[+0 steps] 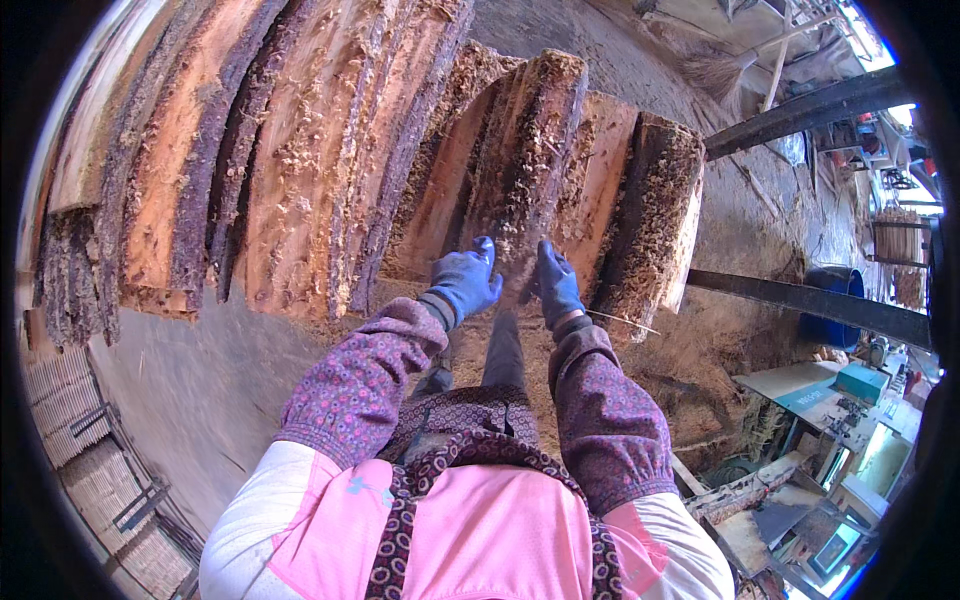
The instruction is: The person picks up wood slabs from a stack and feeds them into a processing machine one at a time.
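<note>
My two hands, in blue work gloves, are at the near end of a rough bark-edged wood slab (530, 140) covered in sawdust. My left hand (465, 283) is by the slab's near left corner, its fingers loosely bent and apart. Opposite it, my right hand (558, 283) is beside the near right corner, fingers stretched forward. Between the gloves the wood is blurred, and no firm grip on it shows. To the right lie a paler board (605, 150) and a dark bark-covered slab (660, 190), also dusted with shavings.
A large stack of bark-edged slabs (320, 150) fills the left and far left. Dark metal bars (810, 300) run in from the right. Beyond them are a blue barrel (835, 300), a pale green machine (800, 390) and a broom (720, 70). Sawdust covers the floor.
</note>
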